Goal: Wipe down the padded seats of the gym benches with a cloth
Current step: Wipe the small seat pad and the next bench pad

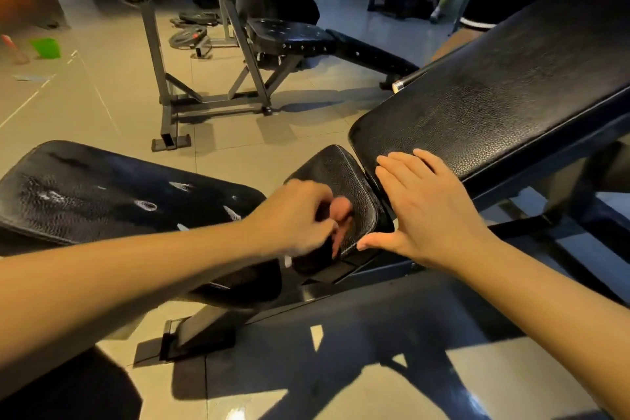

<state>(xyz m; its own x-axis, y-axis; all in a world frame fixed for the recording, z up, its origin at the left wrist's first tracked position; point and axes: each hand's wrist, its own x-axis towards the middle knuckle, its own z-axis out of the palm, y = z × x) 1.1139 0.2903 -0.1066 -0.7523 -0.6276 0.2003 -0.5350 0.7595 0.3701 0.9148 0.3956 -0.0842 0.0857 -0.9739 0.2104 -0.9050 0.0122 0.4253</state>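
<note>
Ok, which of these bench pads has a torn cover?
The wide pad at left: pale rips dot its cover. The small seat pad and inclined backrest show none.

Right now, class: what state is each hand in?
Left hand: curled over seat pad, blurred; grip cannot be told.
Right hand: open, fingers on backrest.

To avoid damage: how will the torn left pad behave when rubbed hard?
Likely the torn pad gives a little, being padded. Its white-edged rips may snag and widen. The glossy skin looks rather slippery.
</note>
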